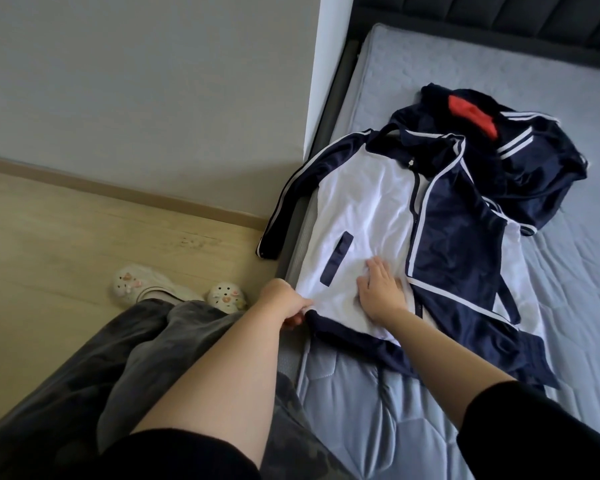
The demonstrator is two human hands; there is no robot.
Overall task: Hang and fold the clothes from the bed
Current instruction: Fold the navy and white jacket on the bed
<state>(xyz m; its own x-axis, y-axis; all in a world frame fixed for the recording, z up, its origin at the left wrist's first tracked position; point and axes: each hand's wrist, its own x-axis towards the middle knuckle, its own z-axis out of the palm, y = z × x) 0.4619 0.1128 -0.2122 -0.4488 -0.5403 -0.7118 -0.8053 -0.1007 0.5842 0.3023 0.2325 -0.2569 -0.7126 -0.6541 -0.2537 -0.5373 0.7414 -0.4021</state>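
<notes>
Bare mattress (568, 81) free right; navy heap (520, 161) blocks behind jacket (368, 202).

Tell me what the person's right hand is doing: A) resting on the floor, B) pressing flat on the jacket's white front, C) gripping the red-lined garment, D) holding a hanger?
B: the right hand lies with fingers spread on the white panel of the jacket, gripping nothing.

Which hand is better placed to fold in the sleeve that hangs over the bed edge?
Probably the left hand: it pinches the hem of the jacket on the sleeve side, while the right hand lies flat on the white front, holding it still.
</notes>
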